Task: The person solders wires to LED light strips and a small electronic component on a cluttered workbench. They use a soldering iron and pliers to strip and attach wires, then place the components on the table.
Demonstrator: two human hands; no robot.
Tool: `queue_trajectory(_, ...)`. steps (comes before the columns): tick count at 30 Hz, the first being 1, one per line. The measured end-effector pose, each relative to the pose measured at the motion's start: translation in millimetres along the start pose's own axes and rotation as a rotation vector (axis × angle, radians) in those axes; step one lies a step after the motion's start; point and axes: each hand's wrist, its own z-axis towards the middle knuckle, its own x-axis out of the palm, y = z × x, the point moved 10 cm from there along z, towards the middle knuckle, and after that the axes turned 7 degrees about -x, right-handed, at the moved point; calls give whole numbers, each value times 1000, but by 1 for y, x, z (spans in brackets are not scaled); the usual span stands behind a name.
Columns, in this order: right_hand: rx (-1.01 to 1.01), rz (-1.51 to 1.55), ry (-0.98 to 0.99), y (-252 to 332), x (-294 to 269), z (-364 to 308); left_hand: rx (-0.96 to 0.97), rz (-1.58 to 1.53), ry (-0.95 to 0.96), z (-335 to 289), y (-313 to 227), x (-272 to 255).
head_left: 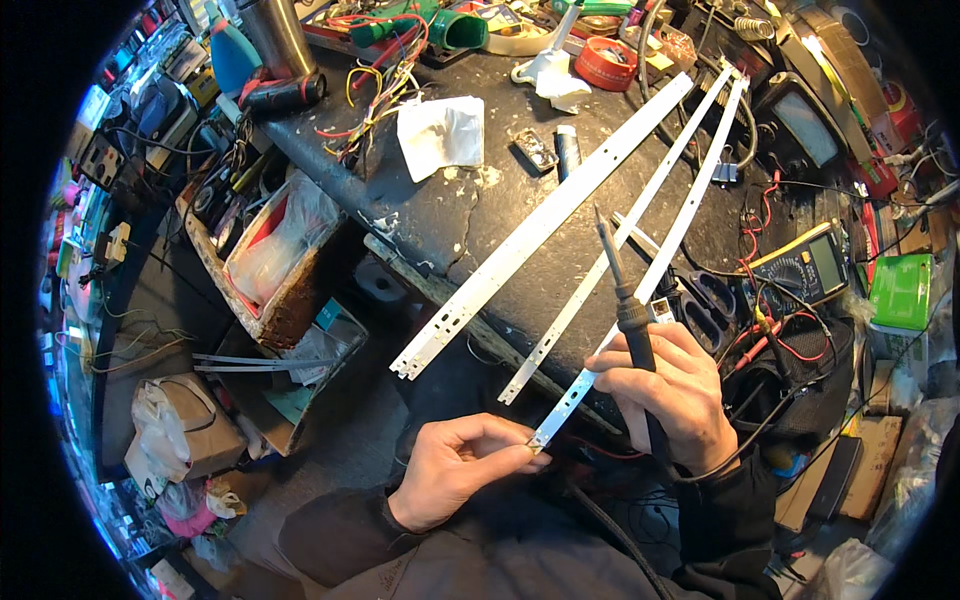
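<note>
Between the thumb and fingers of my left hand [450,475] is the lower end of a narrow white metal strip [570,398] with small holes. My right hand [680,395] is closed around a soldering iron [648,355], its tip pointing up and away; its fingers also meet the narrow strip. Behind the iron, another white strip [697,185] slants toward the far right; I cannot tell whether it joins the held one. Beside these lie a second narrow strip [573,302] and a wider perforated strip [530,245], their near ends jutting over the table edge.
The worn dark table [430,225] carries white paper [440,135], red tape [606,64], scissors [708,300] and a multimeter [800,265] with red and black leads. Loose wires [375,85] tangle at the back left. An open drawer [255,300] and a box [325,375] stand left below.
</note>
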Motion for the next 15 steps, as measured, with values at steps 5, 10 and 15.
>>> queue_trajectory(5,53,23,-28,-4,-1,-5,263,295,-83,5,-35,5)
queue_trajectory(10,101,-19,-60,-9,-5,-5,349,339,-177,18,-56,4)
queue_trajectory(15,30,-40,-69,-5,-13,-3,328,247,-231,26,-68,-1)
